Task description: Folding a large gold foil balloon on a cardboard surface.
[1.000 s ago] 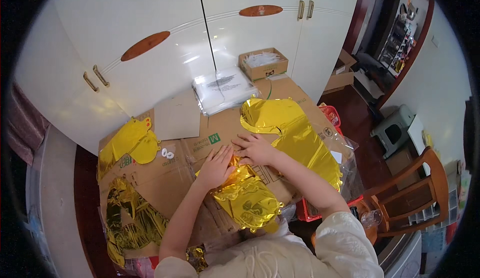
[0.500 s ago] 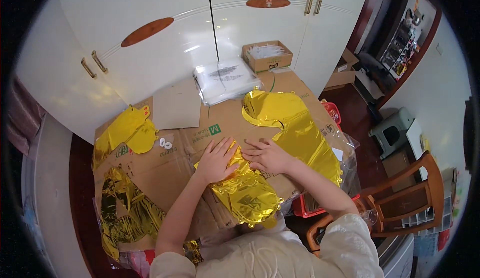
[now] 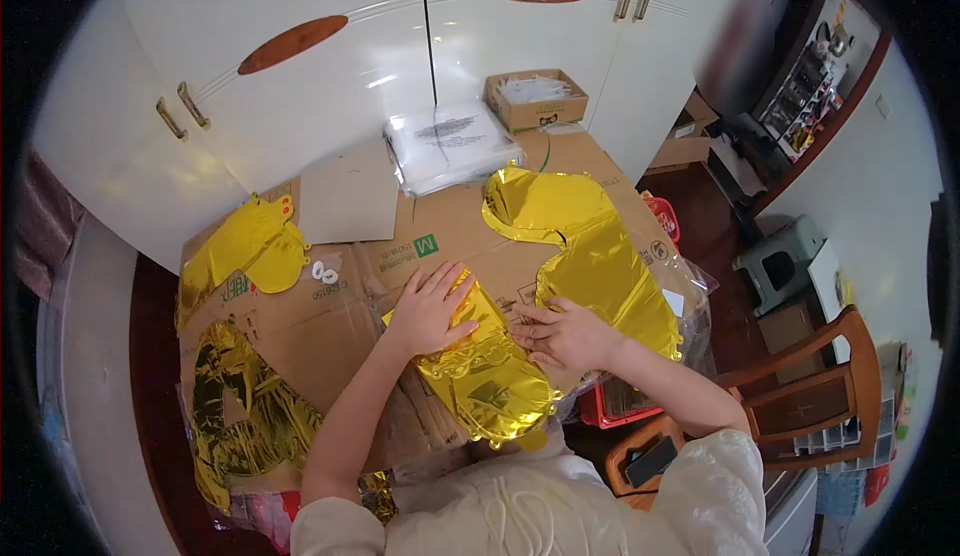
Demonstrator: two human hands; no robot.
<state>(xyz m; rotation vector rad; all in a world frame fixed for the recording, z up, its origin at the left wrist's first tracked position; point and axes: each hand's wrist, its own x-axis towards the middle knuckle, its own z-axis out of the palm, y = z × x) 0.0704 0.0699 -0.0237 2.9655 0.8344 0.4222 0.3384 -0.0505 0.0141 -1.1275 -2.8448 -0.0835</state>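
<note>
A flat gold foil balloon [image 3: 495, 381] lies in front of me, its rounded end with small tabs toward my body. My left hand [image 3: 428, 314] rests flat on its far part, fingers stretched forward. My right hand [image 3: 570, 336] lies at its right edge, fingers spread and pointing left, with the tips on or beside the foil. To the right lies a larger curved gold foil balloon [image 3: 600, 246]. More gold foil balloons sit at the left: a yellow stack [image 3: 250, 251] at the back and a crumpled shiny one [image 3: 245, 416] nearer.
Cardboard [image 3: 320, 326] covers the table. At the back are a stack of clear plastic bags [image 3: 455, 151], a small carton of white pieces [image 3: 538, 101] and a grey board [image 3: 350, 196]. White rings [image 3: 323, 273] lie left. A wooden chair [image 3: 830, 396] and red basket [image 3: 610, 411] stand right.
My right hand has slid toward me and to the right along the balloon's edge. The left hand stays on the foil. A dark phone on the chair seat has come into view.
</note>
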